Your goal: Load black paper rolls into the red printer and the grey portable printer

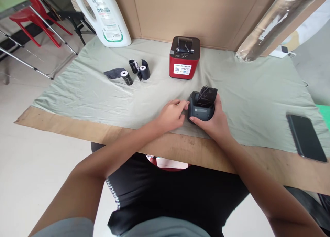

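A small dark grey label printer [201,114] stands on the cloth near the table's front edge, with a black marbled flap or strip [207,96] rising from its top. My right hand [218,121] is wrapped round its right side, thumb across the front. Against its left side is my left hand [174,114], fingers curled and the index fingertip at the printer's edge; whether anything is pinched there I cannot make out. Behind it sits a red and black printer [182,66], black marbled paper showing on top. Black marbled paper rolls [127,77] lie to the left, partly unrolled.
A white detergent bottle [109,22] stands at the back left, before a cardboard panel [185,15]. A plastic-wrapped roll [268,27] leans at the back right. A phone [306,137] lies by the right front edge. A greenish cloth [85,99] covers the wooden table [123,137].
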Demonstrator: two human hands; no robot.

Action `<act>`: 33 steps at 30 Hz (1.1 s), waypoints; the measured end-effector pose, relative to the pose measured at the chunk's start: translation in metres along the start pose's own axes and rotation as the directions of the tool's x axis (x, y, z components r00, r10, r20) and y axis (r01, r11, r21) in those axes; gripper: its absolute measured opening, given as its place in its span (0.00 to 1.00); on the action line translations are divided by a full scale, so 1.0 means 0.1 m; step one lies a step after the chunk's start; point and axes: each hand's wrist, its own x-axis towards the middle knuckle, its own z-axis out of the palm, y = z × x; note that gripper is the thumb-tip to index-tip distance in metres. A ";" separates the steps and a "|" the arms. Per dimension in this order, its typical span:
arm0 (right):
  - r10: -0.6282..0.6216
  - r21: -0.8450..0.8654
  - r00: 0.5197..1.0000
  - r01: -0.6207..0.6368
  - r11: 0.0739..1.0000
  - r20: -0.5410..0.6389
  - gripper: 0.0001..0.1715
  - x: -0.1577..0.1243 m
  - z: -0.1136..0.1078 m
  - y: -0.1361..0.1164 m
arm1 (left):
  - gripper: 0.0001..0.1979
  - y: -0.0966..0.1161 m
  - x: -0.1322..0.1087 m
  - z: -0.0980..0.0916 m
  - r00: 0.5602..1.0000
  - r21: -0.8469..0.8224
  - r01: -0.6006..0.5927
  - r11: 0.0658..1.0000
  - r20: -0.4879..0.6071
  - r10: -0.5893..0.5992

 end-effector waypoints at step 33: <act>-0.008 0.205 0.996 0.026 0.978 -0.087 0.65 0.01 -0.01 0.08 | 0.13 -0.13 0.12 -0.08 0.987 -0.605 0.128 0.786 0.000 -0.161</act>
